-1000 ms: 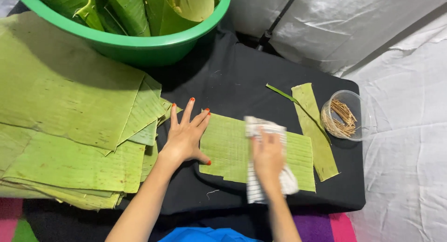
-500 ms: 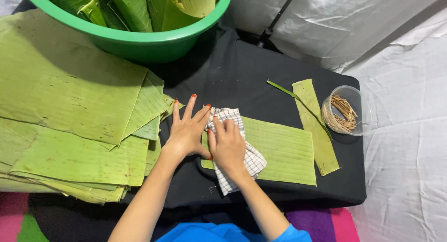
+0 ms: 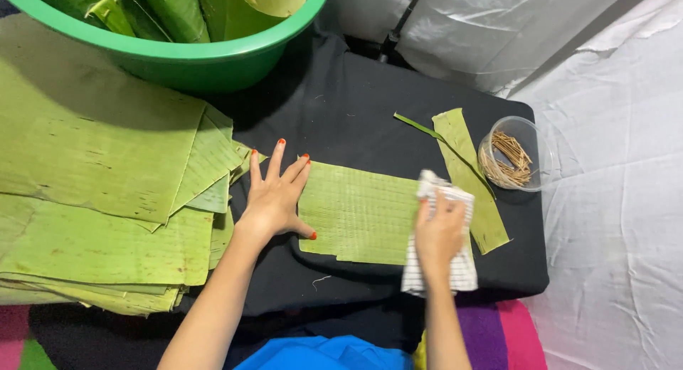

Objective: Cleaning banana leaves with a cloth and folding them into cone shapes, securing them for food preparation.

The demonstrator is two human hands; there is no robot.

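On the black-covered bench (image 3: pixel 356 107), seen from the head camera, a rectangular green leaf piece (image 3: pixel 359 213) lies flat just in front of the person. The left hand (image 3: pixel 274 199) rests palm down at the leaf's left edge, fingers (image 3: pixel 279 160) spread wide and straight, the thumb pressing the leaf's near-left corner; the forearm runs back toward the body at a slant. The right hand (image 3: pixel 440 231) lies palm down on a checked white cloth (image 3: pixel 445 263), fingers curled lightly over it, pressing it onto the leaf's right end. Beside the cloth lies a narrow leaf strip (image 3: pixel 469 171), then a clear bowl of small sticks (image 3: pixel 509 156). A stack of large leaves (image 3: pixel 92 199) sits left of the hand, below a green basin (image 3: pixel 192 57).
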